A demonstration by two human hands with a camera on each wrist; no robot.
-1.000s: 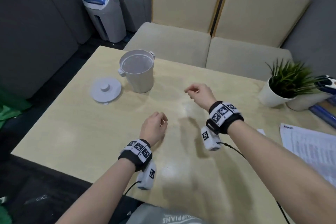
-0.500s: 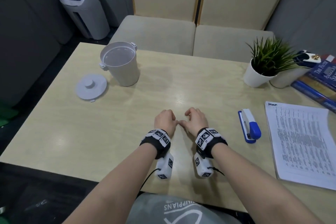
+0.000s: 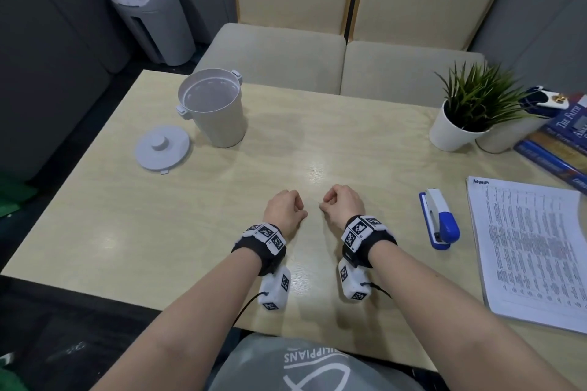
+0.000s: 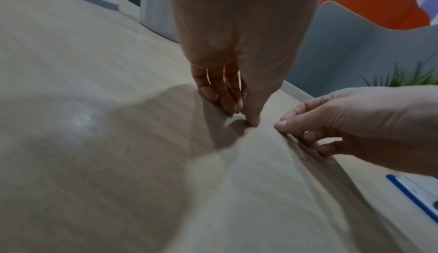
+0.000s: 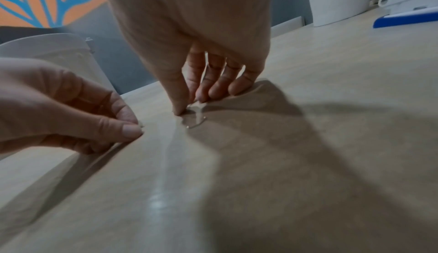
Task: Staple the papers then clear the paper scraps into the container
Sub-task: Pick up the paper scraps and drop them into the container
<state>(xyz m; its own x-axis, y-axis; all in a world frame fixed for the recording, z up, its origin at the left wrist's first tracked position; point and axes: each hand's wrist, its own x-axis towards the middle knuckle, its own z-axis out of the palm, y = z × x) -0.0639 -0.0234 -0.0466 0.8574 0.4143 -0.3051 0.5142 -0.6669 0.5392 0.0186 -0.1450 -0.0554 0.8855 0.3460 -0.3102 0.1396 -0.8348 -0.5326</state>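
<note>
A blue-and-white stapler lies flat just left of the printed papers, a flat stack. The open white container stands upright well left of the stapler, its lid beside it.

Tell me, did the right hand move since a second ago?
Yes. The right hand pulled back toward the person, away from the white container, and now sits beside the left hand.
</note>
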